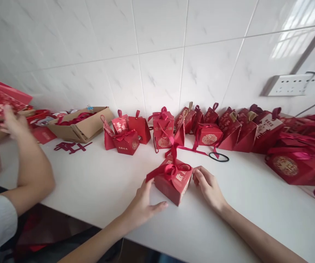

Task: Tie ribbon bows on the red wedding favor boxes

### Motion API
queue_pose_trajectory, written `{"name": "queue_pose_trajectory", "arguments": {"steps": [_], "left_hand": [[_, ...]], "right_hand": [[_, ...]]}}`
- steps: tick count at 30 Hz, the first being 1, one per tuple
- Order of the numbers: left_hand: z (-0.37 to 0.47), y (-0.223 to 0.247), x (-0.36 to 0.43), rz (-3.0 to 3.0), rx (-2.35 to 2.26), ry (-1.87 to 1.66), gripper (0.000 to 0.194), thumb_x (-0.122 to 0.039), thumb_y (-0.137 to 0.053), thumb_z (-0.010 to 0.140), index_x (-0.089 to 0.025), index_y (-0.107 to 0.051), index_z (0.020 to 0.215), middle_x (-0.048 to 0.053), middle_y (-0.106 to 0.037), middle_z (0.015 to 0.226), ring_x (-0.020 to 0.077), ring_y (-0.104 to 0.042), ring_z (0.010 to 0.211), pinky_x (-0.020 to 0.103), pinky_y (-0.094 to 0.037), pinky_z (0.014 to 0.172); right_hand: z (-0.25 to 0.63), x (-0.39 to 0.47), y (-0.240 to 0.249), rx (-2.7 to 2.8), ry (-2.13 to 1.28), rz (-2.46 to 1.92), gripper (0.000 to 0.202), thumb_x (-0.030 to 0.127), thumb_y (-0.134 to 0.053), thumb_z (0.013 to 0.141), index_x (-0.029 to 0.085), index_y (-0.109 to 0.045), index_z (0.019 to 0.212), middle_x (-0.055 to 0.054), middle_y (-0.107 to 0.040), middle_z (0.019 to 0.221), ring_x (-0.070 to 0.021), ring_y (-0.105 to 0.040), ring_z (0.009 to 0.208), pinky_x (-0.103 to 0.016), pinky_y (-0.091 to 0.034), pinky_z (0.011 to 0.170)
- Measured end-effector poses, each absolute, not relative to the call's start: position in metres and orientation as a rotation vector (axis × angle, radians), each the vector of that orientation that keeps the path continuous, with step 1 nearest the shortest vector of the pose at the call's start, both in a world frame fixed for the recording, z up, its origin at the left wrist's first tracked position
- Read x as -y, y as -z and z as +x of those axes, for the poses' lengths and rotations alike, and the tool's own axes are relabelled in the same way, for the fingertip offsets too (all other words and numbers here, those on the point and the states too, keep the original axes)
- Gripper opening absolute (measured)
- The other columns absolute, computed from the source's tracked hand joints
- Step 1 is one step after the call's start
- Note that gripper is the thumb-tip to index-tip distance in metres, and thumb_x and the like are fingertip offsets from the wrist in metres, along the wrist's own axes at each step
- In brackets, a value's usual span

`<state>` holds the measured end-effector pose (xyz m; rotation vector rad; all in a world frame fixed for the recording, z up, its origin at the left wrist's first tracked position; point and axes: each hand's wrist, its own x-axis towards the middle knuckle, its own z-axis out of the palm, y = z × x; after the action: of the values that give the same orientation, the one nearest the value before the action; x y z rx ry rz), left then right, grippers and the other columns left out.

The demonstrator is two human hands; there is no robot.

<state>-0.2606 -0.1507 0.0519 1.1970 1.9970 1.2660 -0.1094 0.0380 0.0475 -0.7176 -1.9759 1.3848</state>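
At table ctr, L hand point(142, 206) has fingertips against L side of red gift box point(170, 182), thumb apart, palm open; R hand point(208, 186) has fingers curled w/ tips at box's R edge. Box sits on white table point(91, 175), ribbon bow point(171, 170) on top. Behind it: black loop point(219, 157), then row of red boxes point(230, 128) nr tiled wall point(161, 73). Far L: cardboard tray point(87, 126) w/ ribbons, & another person's hand point(12, 122) at red packaging point(2, 96).
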Motion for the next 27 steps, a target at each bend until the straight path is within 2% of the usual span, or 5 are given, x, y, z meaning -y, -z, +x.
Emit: {"name": "queue_pose_trajectory", "arguments": {"steps": [3,8,14,22,27], "left_hand": [[-0.258,-0.061,0.154,1.241,-1.804,-1.080,0.020,-0.034,-0.061,0.080,-0.018,-0.065,0.091,0.007,-0.072,0.090,0.0226,-0.067,0.087,0.034,-0.050,0.082],[-0.277,-0.073,0.124,0.928,-1.718,-1.588,0.017,-0.030,-0.065,0.075,-0.014,-0.064,0.068,-0.006,-0.048,0.035,0.0100,-0.046,0.035,0.023,-0.035,0.044],[-0.282,-0.071,0.032,0.699,-1.536,-2.038,0.015,-0.032,-0.053,0.079,-0.019,-0.056,0.073,-0.008,-0.044,0.048,0.0084,-0.050,0.048,0.022,-0.043,0.058],[-0.241,-0.045,0.034,0.751,-1.047,-1.633,0.052,-0.061,-0.063,0.072,-0.024,-0.062,0.110,0.006,-0.068,0.104,0.0257,-0.065,0.095,0.040,-0.050,0.084],[-0.250,-0.054,0.043,0.915,-1.149,-1.621,0.047,-0.058,-0.070,0.069,-0.025,-0.063,0.103,0.003,-0.067,0.093,0.0213,-0.064,0.083,0.035,-0.051,0.076]], "right_hand": [[-0.108,-0.043,-0.055,1.762,-1.490,-0.700,0.036,0.055,-0.048,0.086,0.019,-0.052,0.083,-0.001,-0.056,0.071,-0.0159,-0.051,0.063,-0.030,-0.043,0.061],[-0.104,-0.065,-0.064,1.550,-1.530,-0.707,0.037,0.055,-0.048,0.084,0.019,-0.055,0.088,-0.003,-0.055,0.083,-0.0168,-0.056,0.069,-0.030,-0.047,0.061],[-0.092,-0.061,-0.057,1.479,-1.337,-0.482,0.037,0.059,-0.043,0.084,0.024,-0.052,0.092,-0.004,-0.048,0.094,-0.0191,-0.050,0.080,-0.033,-0.046,0.066],[-0.091,-0.037,-0.049,1.905,-0.680,0.084,0.064,0.062,-0.048,0.079,0.024,-0.037,0.129,-0.011,-0.041,0.112,-0.0306,-0.045,0.104,-0.049,-0.044,0.085],[-0.089,-0.060,-0.053,1.994,-0.632,-0.025,0.049,0.057,-0.043,0.086,0.020,-0.044,0.118,-0.011,-0.047,0.105,-0.0287,-0.049,0.099,-0.049,-0.045,0.084]]}}
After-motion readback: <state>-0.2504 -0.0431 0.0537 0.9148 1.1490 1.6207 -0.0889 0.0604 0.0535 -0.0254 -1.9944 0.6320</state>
